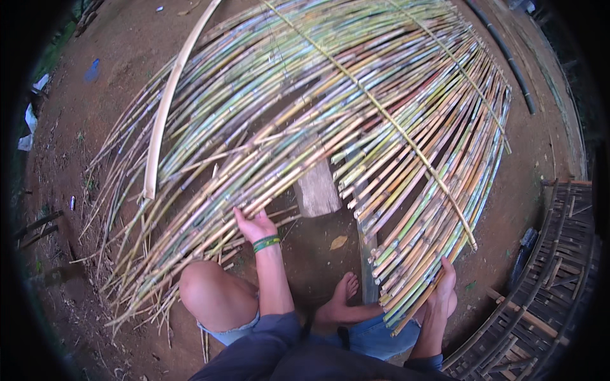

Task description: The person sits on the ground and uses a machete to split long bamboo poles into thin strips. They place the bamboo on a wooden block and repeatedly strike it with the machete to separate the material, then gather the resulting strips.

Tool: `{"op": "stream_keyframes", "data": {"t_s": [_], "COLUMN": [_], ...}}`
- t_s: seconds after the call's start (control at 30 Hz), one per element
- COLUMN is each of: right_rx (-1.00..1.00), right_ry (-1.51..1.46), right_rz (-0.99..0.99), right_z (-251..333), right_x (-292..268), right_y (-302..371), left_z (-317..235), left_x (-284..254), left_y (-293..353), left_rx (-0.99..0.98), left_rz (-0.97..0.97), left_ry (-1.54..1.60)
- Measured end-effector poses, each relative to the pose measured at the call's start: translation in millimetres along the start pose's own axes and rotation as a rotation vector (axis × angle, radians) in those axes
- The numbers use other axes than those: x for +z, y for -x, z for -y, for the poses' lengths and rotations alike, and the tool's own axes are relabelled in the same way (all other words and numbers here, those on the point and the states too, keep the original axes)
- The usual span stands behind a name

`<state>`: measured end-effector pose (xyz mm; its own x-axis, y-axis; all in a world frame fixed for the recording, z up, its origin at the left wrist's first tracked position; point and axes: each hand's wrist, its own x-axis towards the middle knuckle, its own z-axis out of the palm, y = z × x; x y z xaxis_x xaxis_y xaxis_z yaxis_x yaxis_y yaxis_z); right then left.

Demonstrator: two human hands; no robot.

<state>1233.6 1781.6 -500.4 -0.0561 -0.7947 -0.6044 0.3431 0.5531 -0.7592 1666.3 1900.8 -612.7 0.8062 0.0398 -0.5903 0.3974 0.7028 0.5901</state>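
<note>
A wide fan of thin bamboo canes [305,136], green, yellow and brown, spreads in front of me. My left hand [256,225], with a green band on its wrist, is at the near edge of the long canes on the left. Its palm is turned up and its fingertips go in among the canes, partly hidden. At the lower right my right hand [443,286] is closed around the outer canes close to their cut ends. Two thin crosswise canes lie over the fan; the nearer crosswise cane [397,127] ends above my right hand.
A flat split bamboo strip [166,114] lies across the left canes. Beneath the fan are a wooden block [318,190] and a narrow board [368,273]. A dark slatted bamboo frame [540,286] stands at the right, and a dark pipe [508,54] lies beyond the fan.
</note>
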Motion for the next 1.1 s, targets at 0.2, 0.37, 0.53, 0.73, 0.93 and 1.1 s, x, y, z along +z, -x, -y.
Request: {"op": "stream_keyframes", "data": {"t_s": [0.2,0.37,0.53,0.73,0.93,1.1], "right_rx": [-0.217,-0.197,-0.16,-0.823,0.704,0.216], "right_ry": [0.747,0.926,1.023,0.973,-0.064,-0.11], "right_rz": [-0.339,-0.517,-0.525,-0.174,0.301,-0.056], "right_z": [-41.8,-35.4,-26.5,-60.6,-246.6,-232.6], "right_x": [-0.6,24.9,44.3,162.1,218.0,265.8], "right_y": [-3.6,8.4,9.7,96.8,24.2,-11.4], "left_z": [-3.7,-2.4,39.0,41.4,34.4,28.9], "left_x": [47.0,158.0,138.1,97.1,102.1,100.7], "left_y": [56.6,81.0,9.5,-15.1,-19.6,-30.1], "left_rx": [-0.77,0.234,1.19,1.21,1.156,1.081], "left_rz": [-0.159,0.792,1.066,1.248,1.462,1.443], "left_ry": [-0.393,-1.222,-2.005,-2.15,-2.021,-2.139]}}
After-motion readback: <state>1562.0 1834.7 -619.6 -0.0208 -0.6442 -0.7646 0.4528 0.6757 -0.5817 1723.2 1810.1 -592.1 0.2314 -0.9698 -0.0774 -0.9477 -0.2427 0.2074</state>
